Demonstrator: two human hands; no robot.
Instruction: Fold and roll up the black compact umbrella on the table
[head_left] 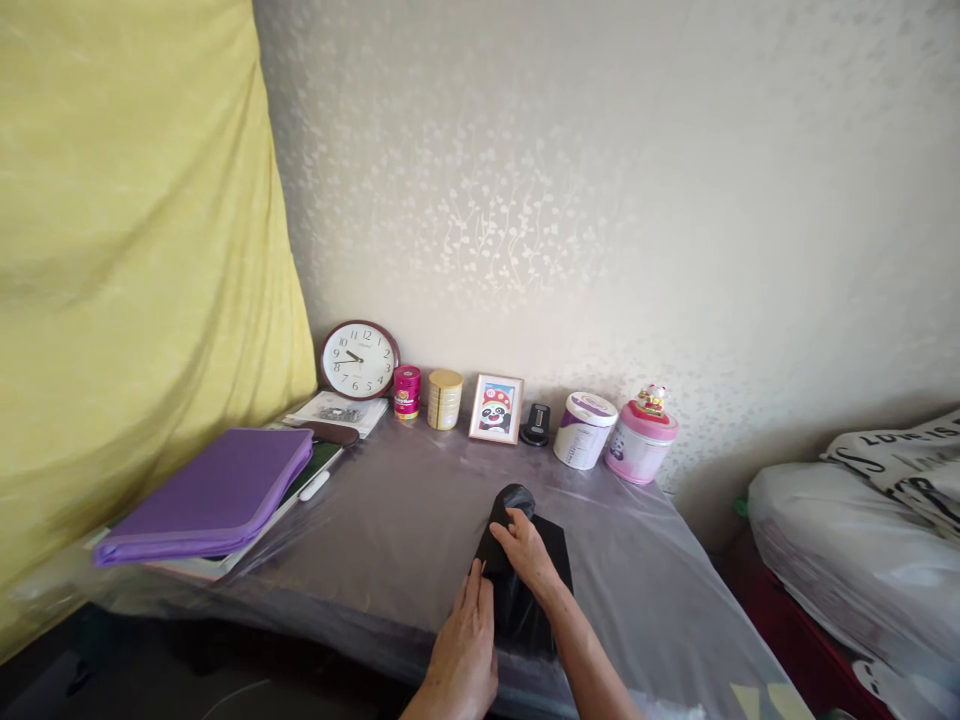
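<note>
A black box-like object (556, 552) lies near the front edge of the table, with a dark, shiny rounded piece (517, 496) at its far end. Its exact kind I cannot make out. Along its left side my left hand (466, 635) presses with fingers straight and close together; the thumb is hidden. My right hand (526, 552) reaches over the top, thumb and forefinger bent against the black surface just below the rounded piece. The other fingers of that hand are partly hidden.
Against the wall stand a clock (361, 360), a pink tin (406, 392), a yellow tin (445, 400), a framed panda picture (496, 408), a small black device (536, 425) and two tubs (581, 440). A purple folder (210, 490) lies left, bedding (847, 540) right.
</note>
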